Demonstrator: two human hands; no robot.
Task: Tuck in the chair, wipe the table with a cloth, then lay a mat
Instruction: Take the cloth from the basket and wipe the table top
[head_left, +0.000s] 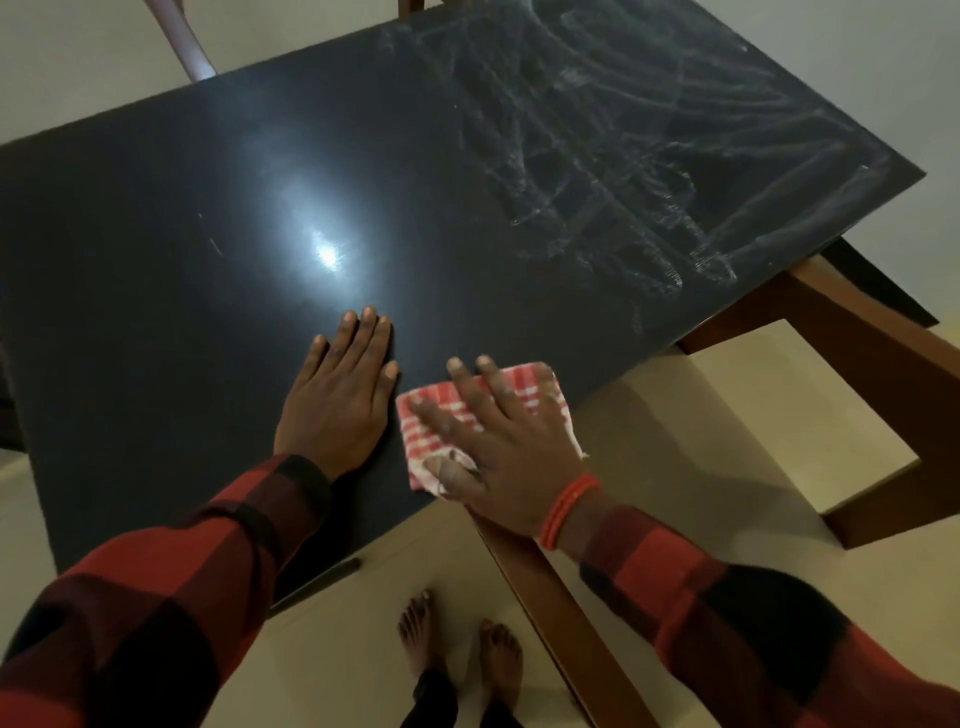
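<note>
- tabletop (156, 291) ahead of my hands is open dark surface, room to sweep
- my left hand (340, 395) lies flat just beside cloth (540, 387), blocking leftward
- tabletop edge just right

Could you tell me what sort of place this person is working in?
Probably a home dining area: a dark glossy tabletop on brown wooden legs, a pale tiled floor, and bare feet. The right hand presses a red-and-white checked cloth.
</note>
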